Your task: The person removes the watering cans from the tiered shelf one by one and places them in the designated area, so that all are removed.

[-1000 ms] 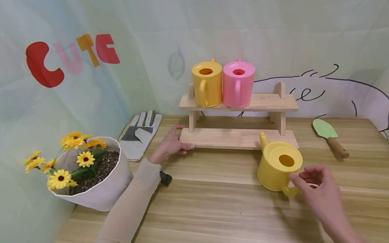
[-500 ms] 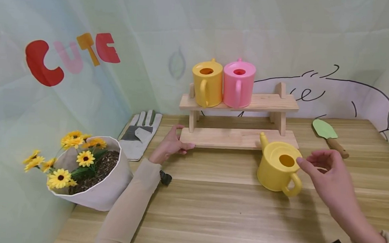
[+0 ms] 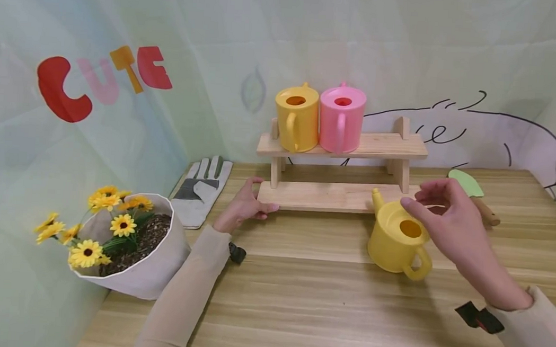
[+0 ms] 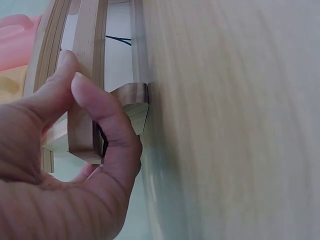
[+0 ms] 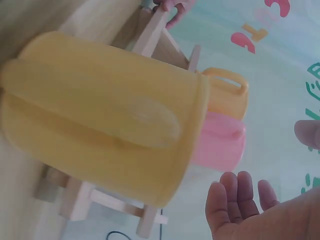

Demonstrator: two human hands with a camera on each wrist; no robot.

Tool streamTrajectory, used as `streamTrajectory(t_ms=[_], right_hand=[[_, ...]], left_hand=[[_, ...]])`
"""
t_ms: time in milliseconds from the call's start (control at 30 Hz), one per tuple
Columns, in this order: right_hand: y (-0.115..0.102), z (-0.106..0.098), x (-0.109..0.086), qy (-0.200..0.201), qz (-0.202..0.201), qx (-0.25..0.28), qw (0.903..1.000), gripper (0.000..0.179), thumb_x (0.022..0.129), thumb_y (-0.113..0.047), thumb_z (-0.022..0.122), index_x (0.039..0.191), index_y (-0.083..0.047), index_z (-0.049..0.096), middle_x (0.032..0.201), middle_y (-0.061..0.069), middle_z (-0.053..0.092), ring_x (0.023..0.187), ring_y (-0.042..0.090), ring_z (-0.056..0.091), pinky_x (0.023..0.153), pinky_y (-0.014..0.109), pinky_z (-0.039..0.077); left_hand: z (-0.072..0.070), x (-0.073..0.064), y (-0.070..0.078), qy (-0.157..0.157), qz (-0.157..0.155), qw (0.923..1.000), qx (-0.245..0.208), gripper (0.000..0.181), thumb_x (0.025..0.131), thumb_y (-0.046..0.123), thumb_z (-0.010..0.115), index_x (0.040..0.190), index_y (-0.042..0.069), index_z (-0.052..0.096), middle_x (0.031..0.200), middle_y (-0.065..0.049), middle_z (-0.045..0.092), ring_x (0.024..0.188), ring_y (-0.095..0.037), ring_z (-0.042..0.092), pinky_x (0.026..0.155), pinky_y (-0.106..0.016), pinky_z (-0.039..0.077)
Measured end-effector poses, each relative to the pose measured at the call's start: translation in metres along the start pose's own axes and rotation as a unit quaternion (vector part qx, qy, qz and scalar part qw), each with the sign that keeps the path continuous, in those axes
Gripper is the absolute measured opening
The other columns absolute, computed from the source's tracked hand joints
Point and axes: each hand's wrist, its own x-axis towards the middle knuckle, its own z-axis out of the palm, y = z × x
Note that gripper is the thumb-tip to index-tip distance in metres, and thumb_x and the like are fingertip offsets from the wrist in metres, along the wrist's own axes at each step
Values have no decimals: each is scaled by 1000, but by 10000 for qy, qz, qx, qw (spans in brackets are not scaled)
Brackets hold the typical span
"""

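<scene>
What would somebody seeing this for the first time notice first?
Likely the bright pink watering can beside a yellow one up on the wooden stand. Next, perhaps, the other yellow watering can, standing on the table before the stand's right end, then the white pot of yellow flowers at the left.

Through the head camera I read one word, CUTE [image 3: 109,86], in coloured capitals on the wall cloth [image 3: 211,100] at left. I couldn't make out the green marks [image 5: 314,70] edging the right wrist view.
</scene>
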Motion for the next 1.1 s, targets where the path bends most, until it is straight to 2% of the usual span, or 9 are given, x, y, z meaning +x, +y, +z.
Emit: streamTrajectory(t_ms=[300,467,633,833,1100], right_hand=[[-22,4,22,-395,-144,-18,9991,69,104,-51,72,148,-4,47,137,14,60,121,31,61,89,13,47],[-34,9,39,-387,-207,-97,9990,67,103,-54,73,143,-5,48,134,15,61,122,32,61,94,26,49],[-44,15,57,-506,-237,-207,9982,69,103,-53,72,146,-5,46,134,17,62,125,34,60,95,37,51],[-55,25,76,-672,-373,-184,9969,68,104,-49,71,147,-3,46,136,19,60,124,34,59,97,40,52],[-73,38,99,-812,-327,-10,9962,66,103,-45,74,146,-3,46,137,20,59,124,34,57,100,42,55]], left_hand=[[-1,1,-1,31,-43,10000,17,100,93,-1,84,168,14,20,113,-17,63,64,-10,63,55,-18,55],[-1,1,-1,32,-31,10000,33,100,93,0,85,168,14,21,113,-17,63,64,-10,63,55,-18,55],[0,1,-1,37,-52,10000,38,100,93,-1,85,168,15,21,112,-17,63,64,-10,64,55,-18,55],[-1,1,-2,5,-34,10000,7,100,92,-1,85,167,14,21,110,-16,63,64,-10,64,54,-18,55],[-1,2,-2,-61,4,10000,-44,99,93,-2,84,167,14,20,108,-15,63,63,-10,63,54,-18,55]])
